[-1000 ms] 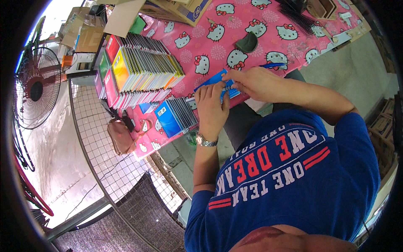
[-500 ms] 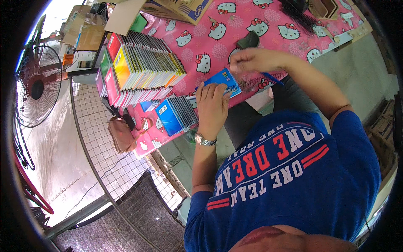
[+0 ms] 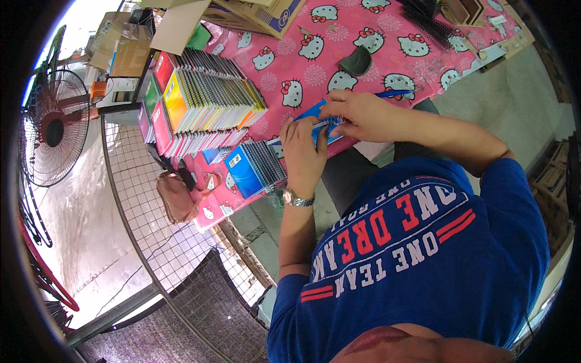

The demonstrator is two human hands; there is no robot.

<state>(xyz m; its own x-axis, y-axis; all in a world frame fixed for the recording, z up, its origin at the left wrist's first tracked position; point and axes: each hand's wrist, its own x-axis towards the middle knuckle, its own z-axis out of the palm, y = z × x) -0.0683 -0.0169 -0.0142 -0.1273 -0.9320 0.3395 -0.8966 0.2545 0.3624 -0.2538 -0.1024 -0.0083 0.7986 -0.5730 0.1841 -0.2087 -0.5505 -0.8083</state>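
A small blue notebook (image 3: pixel 311 113) lies at the near edge of the table, mostly covered by my hands. My left hand (image 3: pixel 301 145), below a metal wristwatch (image 3: pixel 298 198), grips its left side with the fingers bent over it. From the right, my right hand (image 3: pixel 358 115) has closed its fingers on the notebook's edge, close to the left fingertips. Whether cover, pages or wire binding is pinched there is hidden. Just beyond my right forearm lies a slim blue pen-like object (image 3: pixel 393 94). Farther off sits a dark green curved piece (image 3: pixel 356 61).
Tall stacks of spiral notebooks (image 3: pixel 209 97) stand at the left, with a blue notebook pile (image 3: pixel 249 166) nearer. A brown pouch (image 3: pixel 176 196) is at the corner. Black wire coils (image 3: pixel 426 27) and a cardboard box (image 3: pixel 257 15) are at the far side. The pink patterned tablecloth (image 3: pixel 266 81) spreads beneath.
My right hand has come down and left onto the notebook, its fingers now meeting my left hand. The blue pen-like object now shows beyond the forearm rather than on its near side.
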